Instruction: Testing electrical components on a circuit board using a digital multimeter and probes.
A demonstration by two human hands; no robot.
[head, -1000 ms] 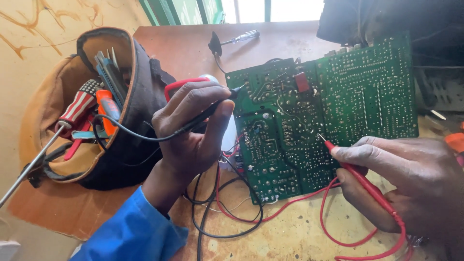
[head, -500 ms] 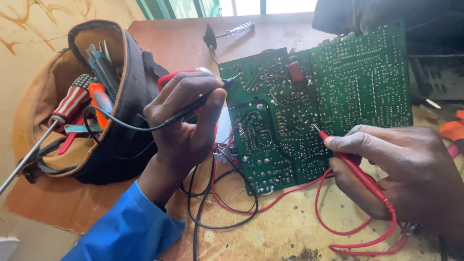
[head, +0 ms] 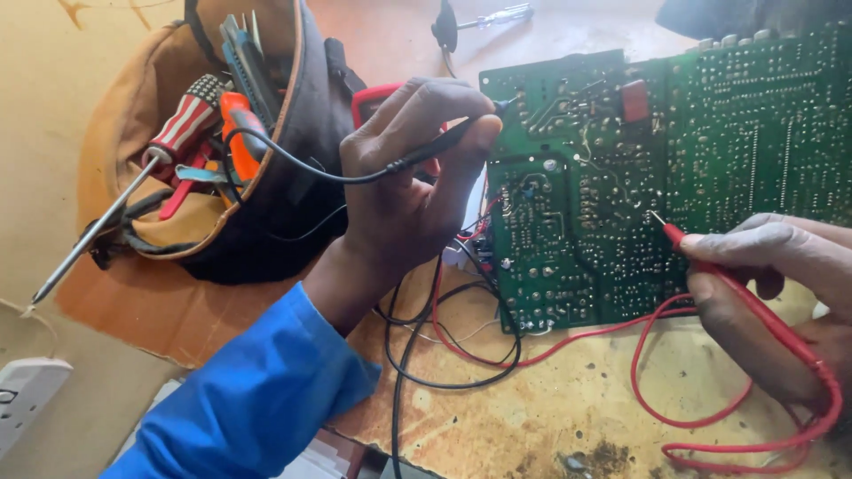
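Scuffed wooden workbench (head: 550,417) holds a stiff, fragile green circuit board (head: 674,177) at three o'clock, best gripped by edges, while left hand (head: 417,177) pinches black probe (head: 453,140), right hand (head: 772,284) pinching red probe (head: 710,266).

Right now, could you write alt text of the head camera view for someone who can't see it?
Two hands press meter probes onto a green circuit board: the left hand holds a black probe at its top-left edge, the right hand a red probe mid-board. A tool pouch with screwdrivers lies to the left.
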